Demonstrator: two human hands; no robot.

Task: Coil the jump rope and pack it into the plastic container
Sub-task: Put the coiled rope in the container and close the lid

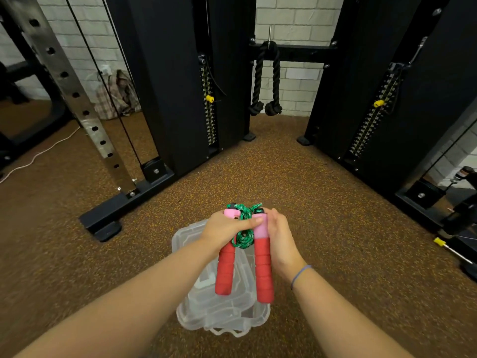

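Above the clear plastic container [206,308] on the speckled brown floor [322,202], both hands hold a bundled jump rope. Its two handles stand side by side, nearly upright, red foam grips pointing down toward the camera and pink tops pointing away. Between the tops, the green rope [244,229] is wound in a tight coil, with a few loops sticking out at the far end by the black caps.

The left hand [224,228] is clasped around the left handle [226,267] at its pink part, thumb stretched right across the coil until it touches the right handle [263,270]. The right hand [280,235] is wrapped around the pink part of the right handle from the right side; a thin blue band [299,275] sits on that wrist. Both red grips hang free below the hands, over the open container, which lies just under them with a loose clear piece, perhaps the lid, at its near edge [227,332].

Farther off, black weight stacks [167,81] stand left and right, each with a yellow pin [209,98]. A black knotted rope attachment [267,81] hangs between them against a white brick wall [291,19]. A steel upright with holes [77,99] leans at far left, a white cable [38,155] trailing on the floor beside it.
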